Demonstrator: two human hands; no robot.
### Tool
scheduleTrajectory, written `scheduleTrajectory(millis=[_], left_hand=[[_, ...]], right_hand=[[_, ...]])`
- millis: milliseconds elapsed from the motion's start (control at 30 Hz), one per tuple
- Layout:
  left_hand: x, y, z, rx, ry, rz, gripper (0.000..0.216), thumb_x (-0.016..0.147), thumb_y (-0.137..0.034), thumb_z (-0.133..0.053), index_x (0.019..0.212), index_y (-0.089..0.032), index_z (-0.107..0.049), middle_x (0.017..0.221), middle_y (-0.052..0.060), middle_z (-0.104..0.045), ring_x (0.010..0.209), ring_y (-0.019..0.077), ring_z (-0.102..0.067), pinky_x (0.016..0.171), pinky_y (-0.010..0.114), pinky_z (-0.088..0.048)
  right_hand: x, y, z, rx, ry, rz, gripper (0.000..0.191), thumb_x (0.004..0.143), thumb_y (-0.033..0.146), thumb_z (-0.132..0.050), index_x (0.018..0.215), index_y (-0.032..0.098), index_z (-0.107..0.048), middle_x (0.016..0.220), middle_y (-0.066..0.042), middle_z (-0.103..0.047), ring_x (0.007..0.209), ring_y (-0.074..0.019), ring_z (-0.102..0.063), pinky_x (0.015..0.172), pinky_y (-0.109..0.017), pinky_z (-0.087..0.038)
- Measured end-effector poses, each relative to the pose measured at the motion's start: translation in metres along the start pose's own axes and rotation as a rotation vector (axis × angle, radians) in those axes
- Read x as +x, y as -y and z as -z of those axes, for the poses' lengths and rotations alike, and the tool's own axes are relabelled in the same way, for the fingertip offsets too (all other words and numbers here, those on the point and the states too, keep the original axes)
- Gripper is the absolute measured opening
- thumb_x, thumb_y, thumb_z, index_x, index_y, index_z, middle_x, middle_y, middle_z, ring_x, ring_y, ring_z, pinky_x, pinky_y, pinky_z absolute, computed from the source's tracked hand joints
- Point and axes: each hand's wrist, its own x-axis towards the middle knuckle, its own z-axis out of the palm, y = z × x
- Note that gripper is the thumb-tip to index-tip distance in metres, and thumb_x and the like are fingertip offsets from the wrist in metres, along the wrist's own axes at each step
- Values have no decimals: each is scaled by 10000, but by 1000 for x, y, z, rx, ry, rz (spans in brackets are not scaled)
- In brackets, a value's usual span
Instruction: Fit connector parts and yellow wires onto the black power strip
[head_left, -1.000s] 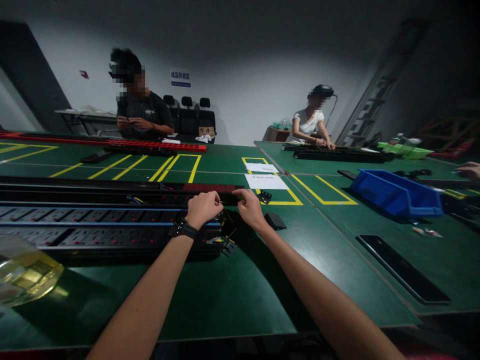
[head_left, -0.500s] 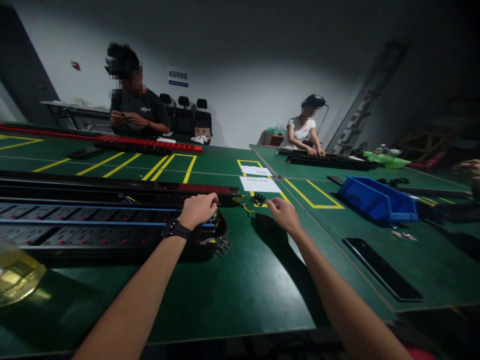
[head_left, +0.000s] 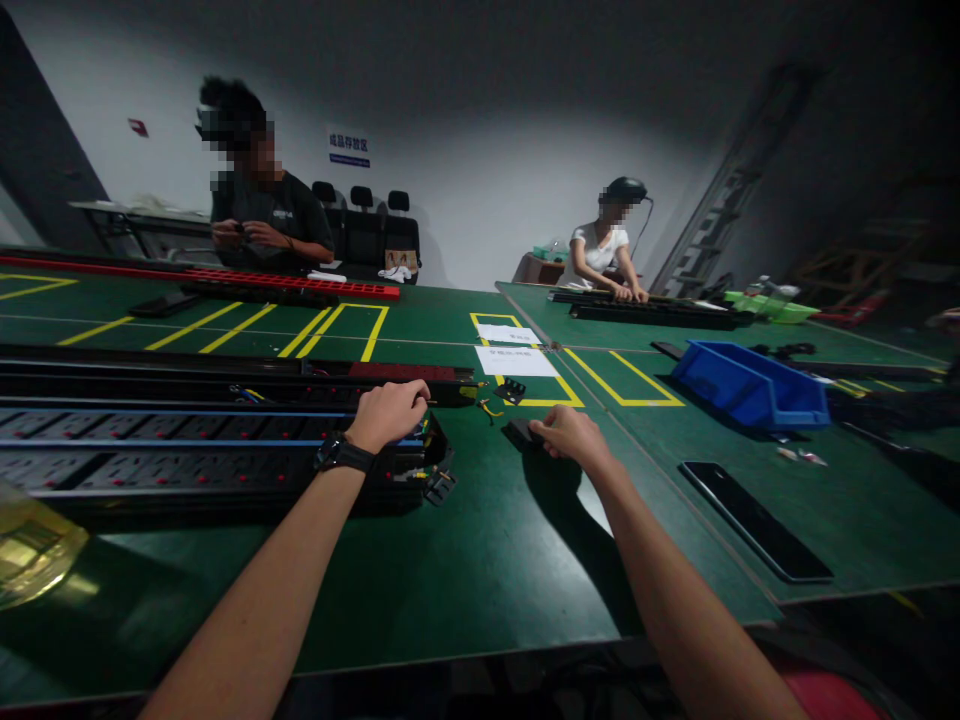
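My left hand, with a black watch on the wrist, is closed over the right end of a long black power strip that has rows of sockets and red dots. What its fingers hold, if anything, is too small to make out. Loose wires and a black end piece stick out at that end. My right hand pinches the right side of a small dark block on the green table. Beyond it lie a black bracket with holes and a yellow-and-black wire.
A blue bin and a black phone are on the right. A clear container with yellow liquid stands at the left edge. White papers lie ahead. Two people sit across the table.
My right hand has come down and nearer, from beside the bracket onto the dark block. My left hand stays at the power strip's end. The view has shifted slightly.
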Motion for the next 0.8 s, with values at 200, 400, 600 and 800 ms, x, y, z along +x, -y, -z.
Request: scheduleTrajectory(millis=[200, 400, 600, 800], left_hand=[[1, 1, -2, -11, -3, 14, 399, 993, -328, -440, 1255, -354, -740, 1205, 61, -803, 1106, 326, -749, 951, 456, -560], [0, 1, -2, -27, -7, 6, 407, 990, -315, -432, 1254, -343, -741, 1214, 71, -801, 1107, 337, -748, 946, 467, -561], [1, 3, -4, -30, -11, -1, 403, 993, -318, -433, 1250, -345, -743, 1199, 64, -805, 1097, 326, -751, 947, 451, -564], [1, 3, -5, -33, -18, -13, 391, 1002, -317, -441, 1247, -343, -744, 1207, 55, -805, 1090, 309, -754, 950, 428, -560]], right_hand=[[-4, 11, 1, -104, 8, -60, 362, 986, 544, -605, 916, 225, -760, 894, -115, -768, 820, -264, -729, 694, -335, -460], [-10, 17, -2, -177, 4, -50, 622, 966, 766, -512, 1184, 227, -734, 1125, -171, -761, 1034, -346, -730, 803, -404, -517], [-16, 24, -1, -55, 89, -29, 523, 997, 676, -558, 1215, 223, -703, 744, -51, -752, 730, -229, -741, 670, -306, -507], [-10, 20, -8, 110, 98, 30, 446, 927, 583, -719, 1160, 204, -720, 672, -7, -717, 594, -176, -686, 561, -265, -450]])
